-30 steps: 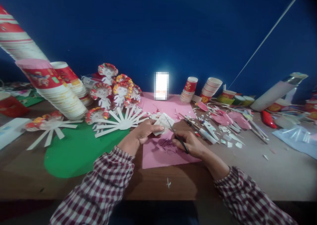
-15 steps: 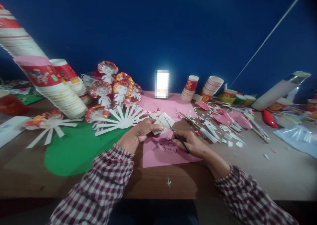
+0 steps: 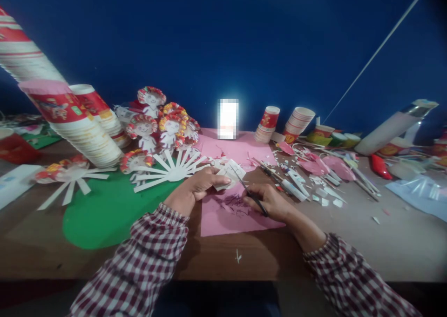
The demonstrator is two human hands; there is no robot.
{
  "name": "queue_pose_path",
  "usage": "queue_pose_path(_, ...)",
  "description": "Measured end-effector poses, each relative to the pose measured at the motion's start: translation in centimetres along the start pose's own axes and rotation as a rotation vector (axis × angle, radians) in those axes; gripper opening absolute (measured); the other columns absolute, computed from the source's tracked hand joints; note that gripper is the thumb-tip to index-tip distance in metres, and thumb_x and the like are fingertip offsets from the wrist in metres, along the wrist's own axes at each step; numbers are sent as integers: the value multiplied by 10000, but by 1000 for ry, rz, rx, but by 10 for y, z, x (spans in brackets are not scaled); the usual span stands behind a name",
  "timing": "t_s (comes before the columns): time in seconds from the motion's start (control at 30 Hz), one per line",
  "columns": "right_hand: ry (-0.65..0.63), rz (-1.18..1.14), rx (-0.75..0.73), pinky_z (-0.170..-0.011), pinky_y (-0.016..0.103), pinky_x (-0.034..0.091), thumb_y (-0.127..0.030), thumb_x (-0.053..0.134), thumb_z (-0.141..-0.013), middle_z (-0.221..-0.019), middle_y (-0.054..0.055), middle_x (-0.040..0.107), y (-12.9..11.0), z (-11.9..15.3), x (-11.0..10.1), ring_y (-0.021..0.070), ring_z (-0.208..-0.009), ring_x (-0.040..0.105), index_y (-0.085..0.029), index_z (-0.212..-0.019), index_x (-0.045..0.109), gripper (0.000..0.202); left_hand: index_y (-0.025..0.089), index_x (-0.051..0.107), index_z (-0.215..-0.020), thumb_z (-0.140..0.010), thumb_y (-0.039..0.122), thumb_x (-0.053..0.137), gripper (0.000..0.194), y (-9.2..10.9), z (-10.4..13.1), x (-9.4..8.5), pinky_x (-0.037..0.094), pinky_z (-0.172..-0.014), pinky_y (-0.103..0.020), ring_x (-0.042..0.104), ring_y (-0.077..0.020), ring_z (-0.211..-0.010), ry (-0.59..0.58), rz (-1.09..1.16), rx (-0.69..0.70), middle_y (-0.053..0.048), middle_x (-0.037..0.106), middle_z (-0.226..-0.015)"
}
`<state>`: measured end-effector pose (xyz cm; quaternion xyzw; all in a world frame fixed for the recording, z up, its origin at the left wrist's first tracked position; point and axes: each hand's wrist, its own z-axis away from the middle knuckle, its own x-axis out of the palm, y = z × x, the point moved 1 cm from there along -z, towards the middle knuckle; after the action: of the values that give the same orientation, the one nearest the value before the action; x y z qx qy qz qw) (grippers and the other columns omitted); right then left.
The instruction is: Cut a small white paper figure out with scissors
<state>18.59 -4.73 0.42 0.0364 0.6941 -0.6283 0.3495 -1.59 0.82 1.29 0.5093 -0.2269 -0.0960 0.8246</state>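
Observation:
Pinched in my left hand (image 3: 204, 185) is a small white piece of paper (image 3: 226, 175), its near edge under the thumb. My right hand (image 3: 268, 200) is closed around the dark handles of a pair of scissors (image 3: 240, 179), whose blades point up and left across the paper. Below both hands lies a pink paper sheet (image 3: 216, 221) with dark scribbled marks. Left of my left hand, a white fan of paper strips (image 3: 174, 171) rests partly on a green sheet (image 3: 98, 219).
Several paper-doll figures (image 3: 171, 128) stand behind the fan. Tall stacks of paper cups (image 3: 84, 135) lean at the left, and shorter cup stacks (image 3: 267, 124) stand at the back. Paper scraps (image 3: 324, 196), pens and a red object (image 3: 380, 167) lie at the right.
The scissor blades have shifted very slightly against the paper. Both hands keep nearly the same place and hold, and the things on the table look the same.

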Motion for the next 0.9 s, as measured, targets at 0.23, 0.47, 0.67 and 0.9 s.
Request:
queue_pose_path(0.23,-24,-94,52,-498,210,307,-407,653,-776,-601,-21,470,-1,2,2,96,-540,385,-117,-800,614,294,92,637,-700,-511,190,810,274,-6,-4,-2,483,-496,-271,573,-142,-558,-40,17,5,-52,628,-641)
queue_pose_path(0.47,-28,-62,41,-494,207,310,-397,659,-778,-600,-20,487,-2,3,0,100,-544,410,-122,-826,620,283,73,667,-775,-527,197,813,313,-9,-7,-5,463,-467,-260,545,-126,-510,-124,-23,15,-41,620,-611)
queue_pose_path(0.67,-39,-82,22,-522,212,335,-408,654,-779,-645,-10,505,-2,3,-1,104,-574,421,-121,-803,613,291,76,667,-762,-527,192,810,298,-9,-6,-4,485,-495,-268,571,-139,-554,-113,5,5,-51,635,-640)
queue_pose_path(0.9,-64,-99,38,-526,215,335,-402,653,-779,-631,-18,488,-2,3,-1,101,-565,407,-115,-825,615,294,91,655,-719,-514,175,807,268,-9,-7,-4,468,-499,-256,559,-131,-555,-118,-5,-7,-38,611,-612)
